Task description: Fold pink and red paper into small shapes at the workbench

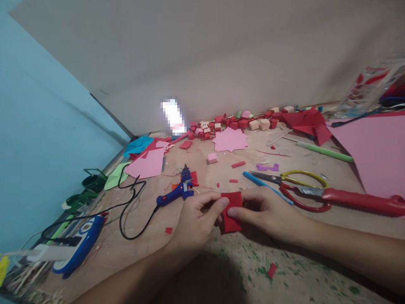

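Observation:
A small red paper piece is held upright between both hands at the lower middle. My left hand pinches its left edge, with the thumb lying on the front. On the right side my right hand grips the same piece, its thumb pressed on the middle of the paper. The other fingers of both hands are partly hidden behind it. Left of my left hand lies a blue glue gun with a black cord. Scissors with yellow and red handles rest beyond my right hand, beside a blue stick.
Small red and beige paper cubes line the wall behind pink paper. A bright phone leans there. A blue-white power strip sits left. A red-handled tool, a green stick and pink sheets lie right.

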`<state>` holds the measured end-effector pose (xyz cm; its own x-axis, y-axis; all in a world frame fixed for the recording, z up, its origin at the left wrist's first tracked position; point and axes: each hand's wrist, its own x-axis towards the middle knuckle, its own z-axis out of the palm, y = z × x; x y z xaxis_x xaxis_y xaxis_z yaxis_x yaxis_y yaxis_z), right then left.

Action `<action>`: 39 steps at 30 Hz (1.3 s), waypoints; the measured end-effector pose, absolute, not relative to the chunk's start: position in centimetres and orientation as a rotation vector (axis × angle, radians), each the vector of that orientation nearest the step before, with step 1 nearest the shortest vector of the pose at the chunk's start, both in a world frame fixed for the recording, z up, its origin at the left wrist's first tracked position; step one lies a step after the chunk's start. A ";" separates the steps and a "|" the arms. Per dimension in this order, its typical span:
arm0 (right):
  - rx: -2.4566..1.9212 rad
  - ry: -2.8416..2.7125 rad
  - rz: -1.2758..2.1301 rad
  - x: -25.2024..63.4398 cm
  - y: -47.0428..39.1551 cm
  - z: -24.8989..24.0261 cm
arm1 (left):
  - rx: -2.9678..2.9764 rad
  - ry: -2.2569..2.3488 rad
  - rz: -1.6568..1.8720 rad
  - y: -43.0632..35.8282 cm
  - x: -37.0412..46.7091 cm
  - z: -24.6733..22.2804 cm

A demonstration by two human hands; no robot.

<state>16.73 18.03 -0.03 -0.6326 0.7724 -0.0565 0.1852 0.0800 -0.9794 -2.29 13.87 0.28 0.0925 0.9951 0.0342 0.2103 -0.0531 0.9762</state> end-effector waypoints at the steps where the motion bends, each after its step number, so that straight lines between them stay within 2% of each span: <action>1: -0.958 -1.888 1.582 16.7 18.0 0.0 | 1.443 1.277 1.059 13.9 -2.3 0.3; 16: -0.898 -1.715 1.634 17.0 18.2 -0.8 | 1.538 1.308 1.026 13.9 -2.5 0.1; 28: -0.881 -1.325 1.859 16.7 17.0 -1.0 | 1.605 1.321 0.967 13.8 -2.4 0.8; 39: -0.864 -1.555 1.810 16.9 17.6 0.3 | 1.441 1.363 1.083 13.6 -1.7 0.8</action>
